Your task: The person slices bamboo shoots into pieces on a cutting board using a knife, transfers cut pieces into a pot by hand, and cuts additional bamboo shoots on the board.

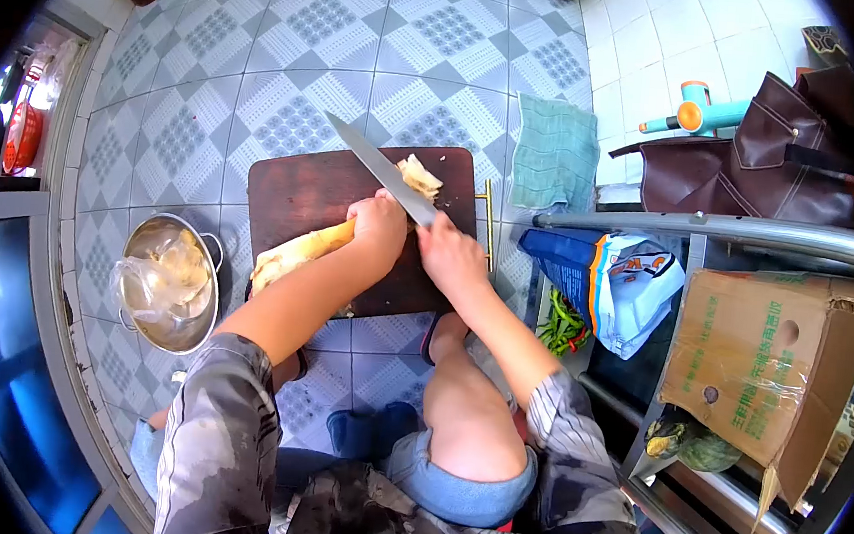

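Observation:
A dark red-brown board (302, 192) lies low in front of me, over the tiled floor. My right hand (448, 254) is closed round the handle of a large knife (380, 166), whose blade points up and to the left across the board. Beside it, my left hand (380, 228) is wrapped round the upper end of a long, pale yellow food piece (303, 252); its fingertips are close to the blade and partly hidden. Cut pale pieces (419, 176) lie beyond the blade, near the board's upper right.
A metal pot (166, 337) at the left holds pale pieces and a plastic bag. At the right are a metal rack (751, 230), a blue-and-white bag (636, 294), green peppers (563, 328) and a cardboard box (741, 352). A teal cloth (556, 157) hangs behind.

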